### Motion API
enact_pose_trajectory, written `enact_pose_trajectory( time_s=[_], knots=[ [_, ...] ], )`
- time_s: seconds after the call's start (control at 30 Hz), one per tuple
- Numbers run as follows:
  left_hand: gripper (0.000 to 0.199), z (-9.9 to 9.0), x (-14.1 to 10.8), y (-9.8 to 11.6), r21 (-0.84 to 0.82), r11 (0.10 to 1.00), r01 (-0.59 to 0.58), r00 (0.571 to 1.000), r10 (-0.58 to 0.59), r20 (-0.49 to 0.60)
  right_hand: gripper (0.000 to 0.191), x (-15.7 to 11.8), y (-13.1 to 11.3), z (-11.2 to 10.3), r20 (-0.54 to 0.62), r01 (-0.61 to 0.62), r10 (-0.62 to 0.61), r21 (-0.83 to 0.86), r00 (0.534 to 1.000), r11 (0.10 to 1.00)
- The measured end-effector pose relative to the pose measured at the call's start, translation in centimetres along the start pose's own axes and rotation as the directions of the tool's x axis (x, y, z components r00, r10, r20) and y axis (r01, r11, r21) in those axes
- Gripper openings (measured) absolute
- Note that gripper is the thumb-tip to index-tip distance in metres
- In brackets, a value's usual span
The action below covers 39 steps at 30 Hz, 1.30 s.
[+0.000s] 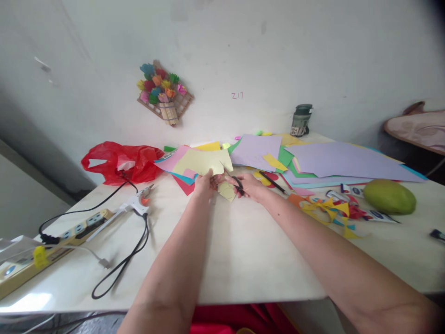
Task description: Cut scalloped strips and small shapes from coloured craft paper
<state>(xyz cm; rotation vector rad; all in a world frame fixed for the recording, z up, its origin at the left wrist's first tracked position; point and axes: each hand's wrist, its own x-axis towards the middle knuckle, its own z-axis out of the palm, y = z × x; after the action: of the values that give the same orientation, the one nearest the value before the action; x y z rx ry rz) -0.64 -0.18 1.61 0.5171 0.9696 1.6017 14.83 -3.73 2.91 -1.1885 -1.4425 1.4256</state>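
Right grip [250, 184] around dark scissors [238, 186]

"What sort of place was it?"

"Probably a room in a home, its table [243, 264] strewn with coloured sheets [333, 158], and scissors [238, 186] among them."

"Why a home?"

"A flower ornament [163, 90] hung on the plain wall [222, 41], a tumbler [301, 121] stood by the far edge, and a green fruit [389, 197] lay toward the right."
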Motion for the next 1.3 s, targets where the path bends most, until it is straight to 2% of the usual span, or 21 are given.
enact_pose_trajectory(
  time_s=[0.1,0.23,0.63,0.83,1.03,1.3],
  knots=[
    [0.013,-0.4,0.4,-0.2,0.036,0.999,0.036,0.996,-0.039,0.075,0.04,0.2,0.3,-0.4,0.042,0.035,-0.037,0.039,0.998,0.999],
    [0.008,-0.5,0.5,-0.2,0.074,0.995,0.067,0.991,-0.074,0.11,0.044,0.6,0.8,-0.9,0.044,0.033,-0.036,0.055,0.998,0.998],
    [0.008,-0.7,0.2,0.2,0.161,0.987,0.009,0.984,-0.038,0.175,0.047,0.8,0.9,-1.4,0.077,0.031,-0.035,0.054,0.996,0.998],
    [0.007,-0.8,0.1,0.6,0.168,0.985,0.043,0.984,-0.071,0.163,0.044,0.5,0.5,-1.2,0.04,0.045,-0.047,0.04,0.998,0.998],
    [0.005,-1.1,0.4,0.8,0.18,0.983,0.026,0.986,-0.056,0.159,0.037,0.5,0.4,-1.3,0.044,0.038,-0.039,0.008,0.998,0.999],
    [0.017,-1.0,0.4,0.8,0.112,0.993,-0.038,0.999,0.037,0.013,0.032,0.5,0.4,-1.5,0.096,-0.001,0.002,-0.009,0.995,1.0]
  ],
)
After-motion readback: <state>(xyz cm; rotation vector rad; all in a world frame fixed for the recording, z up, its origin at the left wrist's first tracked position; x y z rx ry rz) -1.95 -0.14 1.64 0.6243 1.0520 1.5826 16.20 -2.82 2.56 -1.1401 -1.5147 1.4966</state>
